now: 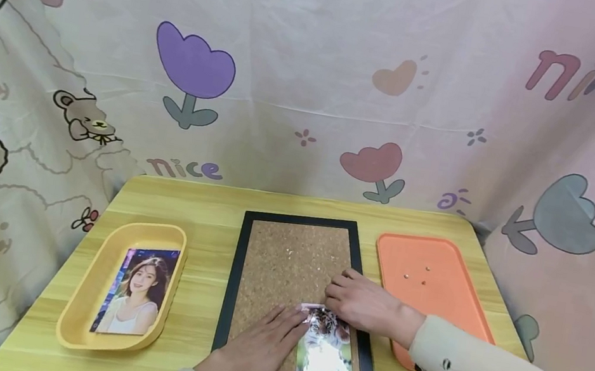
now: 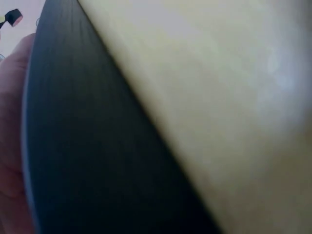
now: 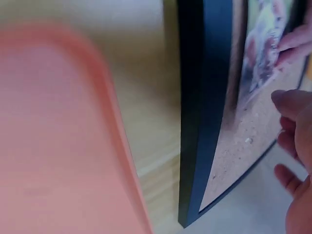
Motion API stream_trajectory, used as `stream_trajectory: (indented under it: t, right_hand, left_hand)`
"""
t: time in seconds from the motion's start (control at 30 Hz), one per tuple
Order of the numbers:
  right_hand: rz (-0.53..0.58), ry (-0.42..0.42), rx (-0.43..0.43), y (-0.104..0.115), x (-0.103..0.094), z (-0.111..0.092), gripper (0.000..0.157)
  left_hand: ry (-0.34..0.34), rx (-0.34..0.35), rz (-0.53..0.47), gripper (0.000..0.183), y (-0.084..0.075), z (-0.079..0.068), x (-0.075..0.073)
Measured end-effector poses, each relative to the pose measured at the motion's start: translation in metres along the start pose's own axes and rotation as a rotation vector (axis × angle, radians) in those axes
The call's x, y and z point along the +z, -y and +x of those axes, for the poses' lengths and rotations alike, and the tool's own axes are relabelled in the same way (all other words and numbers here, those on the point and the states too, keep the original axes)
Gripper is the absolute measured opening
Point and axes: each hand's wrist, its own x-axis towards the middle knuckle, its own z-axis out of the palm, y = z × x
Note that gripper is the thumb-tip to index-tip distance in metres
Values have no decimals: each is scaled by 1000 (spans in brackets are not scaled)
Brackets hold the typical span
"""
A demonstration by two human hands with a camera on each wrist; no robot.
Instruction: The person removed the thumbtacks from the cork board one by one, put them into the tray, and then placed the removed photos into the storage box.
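Note:
A glossy tiger photo (image 1: 327, 350) lies on the lower right of a black-framed corkboard (image 1: 275, 259). My left hand (image 1: 264, 347) rests spread on the cork, with fingertips and thumb at the photo's left edge. Bent over the photo's top right corner is my right hand (image 1: 361, 301). From the right wrist, curved fingers (image 3: 287, 102) show close to the print; I cannot tell whether they pinch something small. The left wrist view has mostly the dark frame (image 2: 97, 126), with part of the left hand (image 2: 12, 136) behind it.
To the left, a yellow tray (image 1: 74, 306) holds a portrait photo (image 1: 136, 296). An orange tray (image 1: 426, 253) with a few tiny pieces (image 1: 424, 283) is at the right, partly under the right forearm. A printed curtain (image 1: 301, 83) hangs behind the wooden table (image 1: 201, 248).

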Motion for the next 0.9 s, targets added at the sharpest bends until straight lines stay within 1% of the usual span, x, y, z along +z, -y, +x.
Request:
stream_trajectory:
  t: [0.07,0.17,0.33,0.43,0.57,0.63,0.77,0.9]
  right_hand:
    - [-34,12,-76,-3,3,5,9]
    - [-50,26,-150,-6,7,12,9]
    - [-59,50,-229,-8,11,20,10]
    - [-69,43,-270,-10,15,24,13]
    - [-68,7,-311,-13,19,28,21]
    - [-72,-4,-331,-14,19,29,22]
    - [-80,3,-354,-16,18,31,23]
    - [-77,25,-356,-16,18,31,24]
  left_hand:
    - [5,3,-9,97,0,1,1]
    - [9,3,-17,97,1,2,1]
    - [8,2,-21,97,1,2,1]
    - [7,3,-19,97,1,2,1]
    - [13,0,-25,96,2,2,1]
    - [18,-5,-27,96,2,2,1]
    - [19,-7,-23,96,2,2,0]
    - [11,-3,-18,96,1,3,0]
